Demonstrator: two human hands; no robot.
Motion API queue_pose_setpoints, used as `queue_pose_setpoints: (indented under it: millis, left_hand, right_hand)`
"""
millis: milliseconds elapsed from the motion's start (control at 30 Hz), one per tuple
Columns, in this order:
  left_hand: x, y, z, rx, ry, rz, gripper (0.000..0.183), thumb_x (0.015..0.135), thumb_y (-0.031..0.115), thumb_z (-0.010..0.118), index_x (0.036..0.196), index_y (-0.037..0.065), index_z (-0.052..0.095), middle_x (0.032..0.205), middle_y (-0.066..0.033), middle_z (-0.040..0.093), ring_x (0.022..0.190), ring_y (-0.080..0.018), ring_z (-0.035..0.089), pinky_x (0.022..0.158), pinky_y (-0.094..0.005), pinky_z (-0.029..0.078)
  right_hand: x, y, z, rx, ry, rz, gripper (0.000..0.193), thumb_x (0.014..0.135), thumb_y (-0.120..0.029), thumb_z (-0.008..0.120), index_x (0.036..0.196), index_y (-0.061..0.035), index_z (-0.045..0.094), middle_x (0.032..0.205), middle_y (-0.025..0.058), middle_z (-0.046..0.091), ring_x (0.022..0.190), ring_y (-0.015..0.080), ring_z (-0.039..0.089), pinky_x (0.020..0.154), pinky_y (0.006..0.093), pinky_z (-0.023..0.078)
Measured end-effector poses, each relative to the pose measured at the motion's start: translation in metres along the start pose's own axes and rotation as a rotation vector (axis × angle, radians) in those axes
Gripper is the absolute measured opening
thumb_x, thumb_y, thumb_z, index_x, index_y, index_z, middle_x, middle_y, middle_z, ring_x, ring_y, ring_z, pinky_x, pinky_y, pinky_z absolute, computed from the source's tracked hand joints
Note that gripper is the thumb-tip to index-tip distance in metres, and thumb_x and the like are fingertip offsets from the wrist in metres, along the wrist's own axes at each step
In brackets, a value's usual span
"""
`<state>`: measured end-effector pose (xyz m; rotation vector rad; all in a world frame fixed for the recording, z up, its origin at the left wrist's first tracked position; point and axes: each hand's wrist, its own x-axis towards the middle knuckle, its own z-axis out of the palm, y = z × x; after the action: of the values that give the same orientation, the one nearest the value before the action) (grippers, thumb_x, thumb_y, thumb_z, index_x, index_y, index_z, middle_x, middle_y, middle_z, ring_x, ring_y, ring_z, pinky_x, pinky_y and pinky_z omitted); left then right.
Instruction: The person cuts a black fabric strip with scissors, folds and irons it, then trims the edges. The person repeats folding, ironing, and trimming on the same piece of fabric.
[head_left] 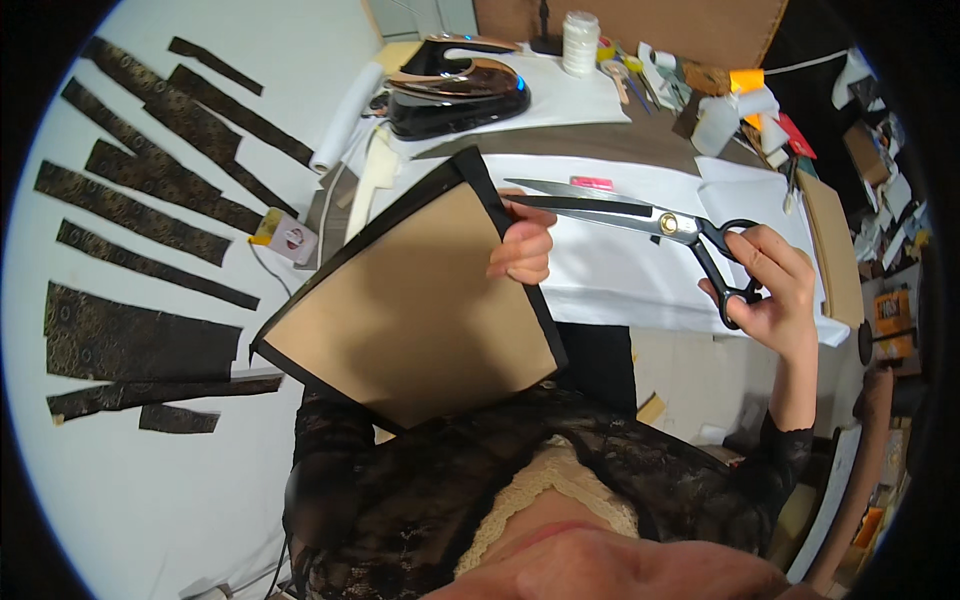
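Note:
My left hand (pixel 525 243) grips the right edge of a tan panel (pixel 420 300) with a black fabric border. The panel is tilted in front of my body and hides most of my left forearm. My right hand (pixel 775 285) has its fingers through the black handles of large tailor's scissors (pixel 670 224). Their long steel blades are parted and point left, with the tips by my left fingers at the panel's upper right edge. A narrow black strip (pixel 600 207) shows along the blades; whether it joins the border I cannot tell.
A black and copper iron (pixel 458 100) stands at the back of the table, beside a white jar (pixel 580 45). White paper (pixel 610 270) covers the tabletop, with a small pink item (pixel 592 183) on it. Dark patterned fabric pieces (pixel 140 330) hang on the left. Clutter fills the right.

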<state>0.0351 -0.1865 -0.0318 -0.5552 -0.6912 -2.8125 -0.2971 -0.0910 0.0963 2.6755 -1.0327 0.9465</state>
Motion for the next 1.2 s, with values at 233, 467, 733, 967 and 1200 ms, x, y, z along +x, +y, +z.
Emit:
queue_pose_setpoints:
  millis: [233,467,733,967,1200]
  left_hand:
    - [0.015,-0.034,-0.033,-0.048,-0.043,-0.023,0.032,0.098,0.037,0.052,0.084,0.009,0.053,0.068,-0.0021,0.054,0.058,-0.0125,0.048,0.068,-0.0248,0.038]
    - [0.017,-0.046,-0.042,-0.094,0.136,0.028,0.048,0.109,0.028,0.019,0.08,0.009,0.052,0.064,-0.0014,0.05,0.058,-0.0128,0.045,0.071,-0.0264,0.041]
    - [-0.017,-0.024,-0.037,0.077,0.341,0.656,0.054,0.11,0.037,0.02,0.082,0.006,0.054,0.065,-0.0059,0.051,0.056,-0.0168,0.048,0.07,-0.031,0.043]
    - [-0.031,-0.001,-0.062,0.125,0.055,0.466,0.052,0.11,0.039,0.021,0.084,0.006,0.052,0.069,-0.0086,0.053,0.057,-0.0188,0.05,0.062,-0.0302,0.043]
    - [0.004,-0.022,-0.093,-0.002,-0.001,0.297,0.05,0.109,0.041,0.022,0.087,0.008,0.053,0.073,-0.0037,0.051,0.064,-0.0153,0.046,0.068,-0.0272,0.04]
  right_hand:
    - [-0.044,0.012,0.008,0.044,-0.14,0.109,0.038,0.068,-0.018,0.08,0.099,0.0033,0.07,0.086,0.0127,0.065,0.066,0.0269,0.066,0.059,0.032,0.053]
    - [-0.068,0.008,0.035,0.059,-0.163,0.674,0.039,0.069,-0.01,0.08,0.103,0.0047,0.068,0.087,0.0129,0.064,0.068,0.0209,0.063,0.058,0.0326,0.051]
    - [-0.09,0.103,0.161,-0.075,-0.003,0.795,0.036,0.071,-0.009,0.075,0.102,0.007,0.068,0.093,0.0196,0.068,0.076,0.0342,0.068,0.073,0.0382,0.056]
    - [-0.066,0.113,0.168,0.08,0.031,0.755,0.035,0.069,-0.012,0.08,0.097,0.006,0.071,0.079,0.0148,0.065,0.065,0.023,0.063,0.062,0.0313,0.051]
    - [-0.054,0.06,0.068,0.211,-0.033,0.378,0.04,0.065,-0.01,0.083,0.101,0.0032,0.071,0.081,0.0087,0.064,0.058,0.0113,0.054,0.048,0.0235,0.04]
